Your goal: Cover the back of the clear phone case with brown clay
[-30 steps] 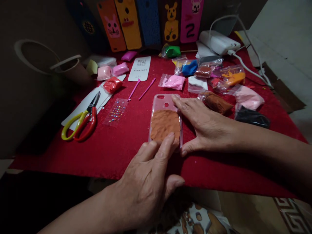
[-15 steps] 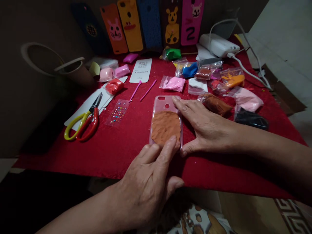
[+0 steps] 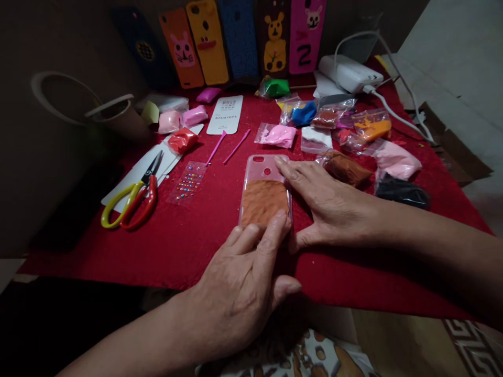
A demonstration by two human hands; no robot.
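A clear pink phone case [image 3: 262, 165] lies flat in the middle of the red cloth [image 3: 196, 246]. Brown clay [image 3: 264, 201] covers its near two thirds. My left hand [image 3: 243, 288] reaches in from below, its outstretched fingertips pressing the clay's near edge. My right hand [image 3: 334, 207] lies flat along the case's right side, fingers stretched to its upper right corner and thumb at its lower right corner, steadying it.
Scissors with yellow and red handles [image 3: 131, 201], a gem sticker sheet [image 3: 188, 180] and two pink sticks [image 3: 228, 144] lie left. Several bags of coloured clay [image 3: 338, 125] lie right and behind. Decorated phone cases [image 3: 243, 39] stand at the back beside a white charger [image 3: 349, 73].
My left fingertips have shifted slightly up and right over the clay's near edge. The right hand and the case have stayed put.
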